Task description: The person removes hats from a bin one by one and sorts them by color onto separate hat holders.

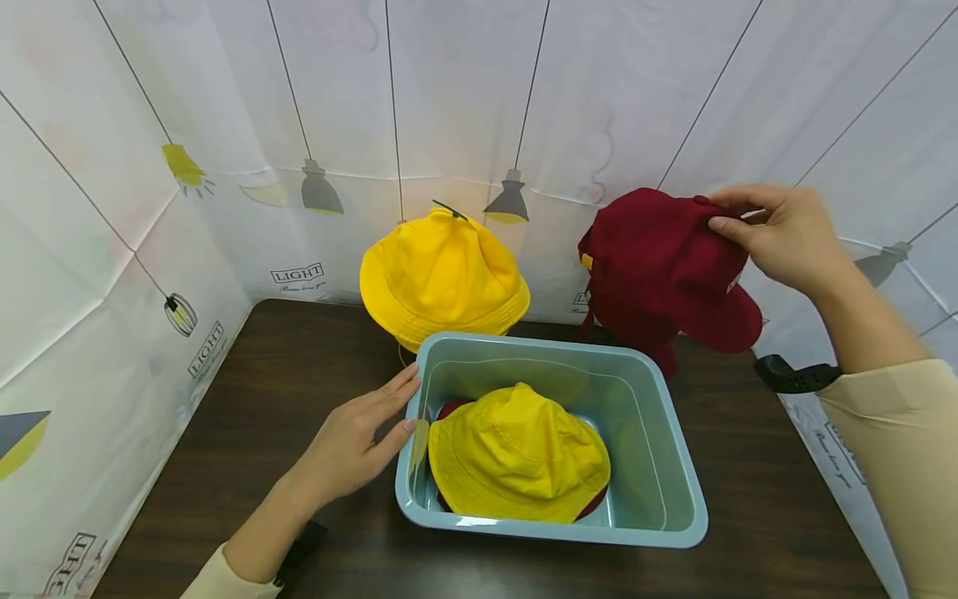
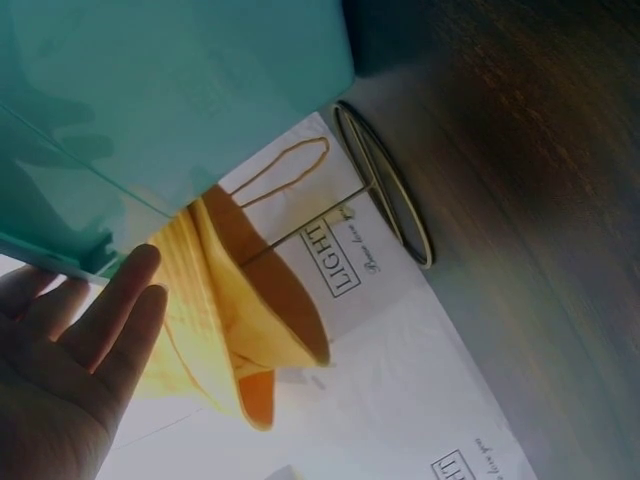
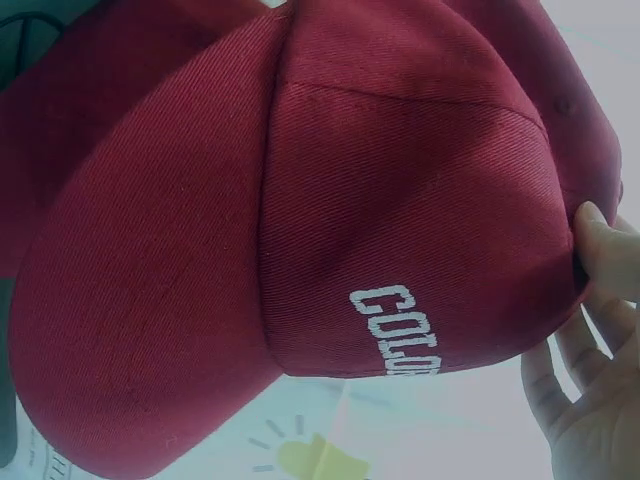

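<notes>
Touching the left rim of a light blue plastic bin [image 1: 636, 441], the left hand [image 1: 359, 441] has its fingers extended and apart, gripping nothing. The bin sits on a dark wood-grain tabletop [image 1: 239, 424]; in it lies a yellow bucket hat [image 1: 516, 453] over something dark red that shows only at its edges. Beyond the bin's right rear corner, the right hand [image 1: 793, 237] pinches the crown of a dark red baseball cap [image 1: 666, 258] between thumb and fingers, its brim pointing right and downward, white lettering on the front. More dark red fabric shows below the cap. Behind the bin's left part, a second bucket hat [image 1: 445, 270], also yellow, sits on a wire stand [image 2: 371, 186] before a white curtain [image 1: 464, 91] printed with hanging lamps and "LIGHT".
</notes>
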A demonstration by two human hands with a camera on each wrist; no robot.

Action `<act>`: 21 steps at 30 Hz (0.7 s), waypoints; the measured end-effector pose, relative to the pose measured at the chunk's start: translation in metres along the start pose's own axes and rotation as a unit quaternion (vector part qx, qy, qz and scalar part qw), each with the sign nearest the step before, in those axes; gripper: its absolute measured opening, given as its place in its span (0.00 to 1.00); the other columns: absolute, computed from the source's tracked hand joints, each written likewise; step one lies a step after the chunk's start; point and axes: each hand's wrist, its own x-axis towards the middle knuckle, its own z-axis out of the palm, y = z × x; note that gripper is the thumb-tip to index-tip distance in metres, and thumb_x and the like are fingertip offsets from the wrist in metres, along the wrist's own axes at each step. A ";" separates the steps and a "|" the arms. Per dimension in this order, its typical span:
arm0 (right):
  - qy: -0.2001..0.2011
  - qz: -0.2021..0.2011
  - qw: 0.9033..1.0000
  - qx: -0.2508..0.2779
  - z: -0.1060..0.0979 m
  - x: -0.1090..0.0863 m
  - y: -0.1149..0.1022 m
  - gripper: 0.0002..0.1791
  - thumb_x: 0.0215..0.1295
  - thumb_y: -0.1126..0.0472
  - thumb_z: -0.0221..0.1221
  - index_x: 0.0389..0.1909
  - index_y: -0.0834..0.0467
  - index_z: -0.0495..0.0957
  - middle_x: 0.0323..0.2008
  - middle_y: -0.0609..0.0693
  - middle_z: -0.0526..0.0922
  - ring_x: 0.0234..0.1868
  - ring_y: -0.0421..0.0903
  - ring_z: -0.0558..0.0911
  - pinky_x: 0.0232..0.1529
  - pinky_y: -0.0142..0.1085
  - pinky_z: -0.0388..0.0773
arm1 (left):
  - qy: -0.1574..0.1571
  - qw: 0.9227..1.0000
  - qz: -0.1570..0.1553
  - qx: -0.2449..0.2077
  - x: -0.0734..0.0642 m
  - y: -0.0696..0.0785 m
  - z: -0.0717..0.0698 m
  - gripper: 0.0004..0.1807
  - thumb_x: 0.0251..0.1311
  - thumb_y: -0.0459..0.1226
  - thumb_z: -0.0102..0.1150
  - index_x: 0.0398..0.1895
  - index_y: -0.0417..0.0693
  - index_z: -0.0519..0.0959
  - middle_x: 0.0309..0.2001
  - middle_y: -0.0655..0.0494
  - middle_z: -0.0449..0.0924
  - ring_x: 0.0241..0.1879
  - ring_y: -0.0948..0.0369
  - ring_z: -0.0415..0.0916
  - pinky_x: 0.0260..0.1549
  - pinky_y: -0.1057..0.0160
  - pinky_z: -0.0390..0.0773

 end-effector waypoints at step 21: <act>-0.028 0.009 1.000 -0.005 0.028 0.000 0.030 0.16 0.72 0.64 0.65 0.58 0.64 0.84 0.36 0.24 0.80 0.33 0.20 0.78 0.32 0.17 0.76 | 0.002 1.000 0.002 0.002 -0.001 -0.002 0.001 0.30 0.74 0.40 0.59 0.76 0.42 0.70 0.79 0.53 0.64 0.71 0.52 0.72 0.63 0.44 0.77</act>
